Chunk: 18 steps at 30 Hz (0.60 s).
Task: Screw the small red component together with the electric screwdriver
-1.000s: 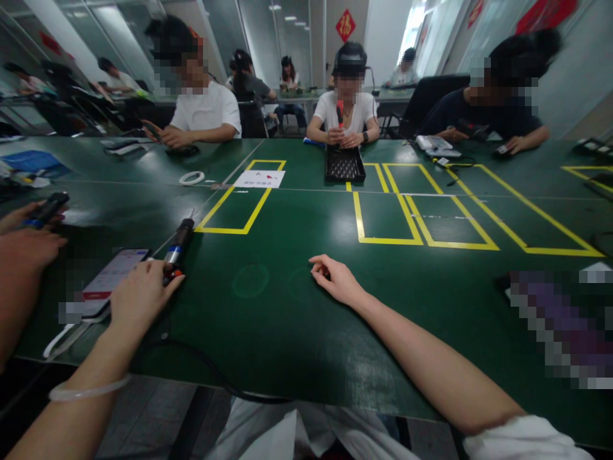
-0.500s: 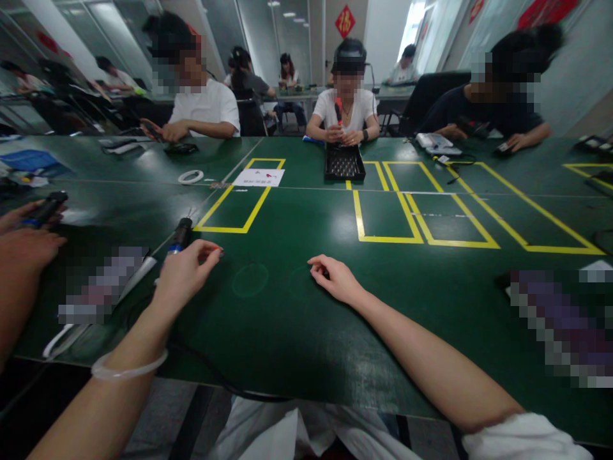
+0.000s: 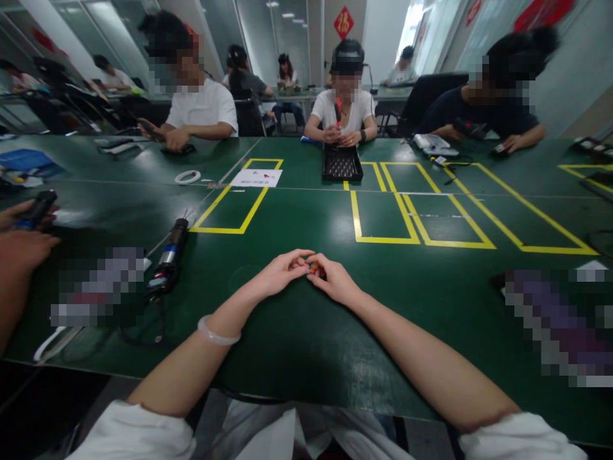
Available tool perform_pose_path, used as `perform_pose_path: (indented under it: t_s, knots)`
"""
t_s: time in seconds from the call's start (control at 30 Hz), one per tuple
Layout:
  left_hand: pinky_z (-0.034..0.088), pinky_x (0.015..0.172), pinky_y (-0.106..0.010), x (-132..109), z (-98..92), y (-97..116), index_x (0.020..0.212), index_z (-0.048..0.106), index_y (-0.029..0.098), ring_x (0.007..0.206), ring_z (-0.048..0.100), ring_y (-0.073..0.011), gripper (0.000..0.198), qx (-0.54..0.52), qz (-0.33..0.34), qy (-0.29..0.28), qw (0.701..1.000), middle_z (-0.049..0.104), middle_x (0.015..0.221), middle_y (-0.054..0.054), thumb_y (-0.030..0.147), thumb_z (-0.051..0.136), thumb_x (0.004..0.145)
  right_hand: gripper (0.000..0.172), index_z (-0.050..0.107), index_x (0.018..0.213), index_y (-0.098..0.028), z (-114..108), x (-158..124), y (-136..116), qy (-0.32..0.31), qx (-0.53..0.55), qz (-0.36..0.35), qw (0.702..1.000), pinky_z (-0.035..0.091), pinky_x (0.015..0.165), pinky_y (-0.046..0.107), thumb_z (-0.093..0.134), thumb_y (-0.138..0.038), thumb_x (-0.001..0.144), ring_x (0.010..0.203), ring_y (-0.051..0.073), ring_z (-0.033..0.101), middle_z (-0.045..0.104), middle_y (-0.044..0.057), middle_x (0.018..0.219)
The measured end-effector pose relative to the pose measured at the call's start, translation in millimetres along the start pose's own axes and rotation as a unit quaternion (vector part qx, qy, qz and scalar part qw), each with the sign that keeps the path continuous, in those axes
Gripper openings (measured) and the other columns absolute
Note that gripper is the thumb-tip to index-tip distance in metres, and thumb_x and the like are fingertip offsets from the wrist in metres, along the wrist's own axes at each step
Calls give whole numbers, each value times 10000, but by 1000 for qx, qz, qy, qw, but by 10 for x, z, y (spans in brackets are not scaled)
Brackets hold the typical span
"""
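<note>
Left hand [image 3: 278, 275]: thumb and fingers pinched on a tiny bright-orange piece [image 3: 312, 270].
Right hand [image 3: 335, 280]: fingers curled inward, tips at the same piece — whether they grip it cannot be told.
Piece, appearance: vivid orange, a paler speck at its left; outline and material hidden among the fingertips.
Piece, position: between the two hands, over the near middle of the glossy green table [image 3: 306, 358].
Black cylindrical tool with silver and blue bands [image 3: 168, 257]: lying on the table, left of the left hand — well apart.
Yellow tape rectangles [image 3: 387, 241]: on the table, beyond the hands.
</note>
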<state>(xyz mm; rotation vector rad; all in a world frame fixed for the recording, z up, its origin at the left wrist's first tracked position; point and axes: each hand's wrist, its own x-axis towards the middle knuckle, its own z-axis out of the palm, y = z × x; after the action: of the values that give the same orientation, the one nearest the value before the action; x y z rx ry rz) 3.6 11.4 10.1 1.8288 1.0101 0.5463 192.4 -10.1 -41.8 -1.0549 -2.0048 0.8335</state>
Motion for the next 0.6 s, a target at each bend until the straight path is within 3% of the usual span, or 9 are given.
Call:
perform_pose_path:
  t_s: [0.13,0.23,0.37,0.6]
  knots:
    - [485,857,-339,-33,45,-70,1358,460,175,903,627,-169,522,-50,-8,14,999,657,990,-63,331,555,869,137,533,1020,-214,17,6,20,17,0,16,1000,441,664,231,546,-217,884,677,114,578,643,-9,850]
    - [487,890,-358,-61,54,-63,1342,464,177,948,631,-182,540,-46,5,29,999,655,1035,-78,321,599,840,128,529,1003,-213,19,8,25,28,5,21,999,444,662,230,549,-218,877,673,113,580,648,-9,853]
    - [482,916,-366,-82,54,-67,1240,528,180,967,639,-187,424,-5,33,47,998,668,1077,-86,338,590,852,133,523,995,-217,6,8,9,32,16,24,999,443,647,230,555,-224,866,666,116,573,631,-15,834]
    - [481,896,-349,-97,10,-121,1195,531,171,944,648,-186,379,9,19,58,998,685,1036,-79,359,562,867,165,520,1035,-212,3,-1,-20,34,37,18,999,438,648,231,554,-232,874,664,113,555,630,-12,841]
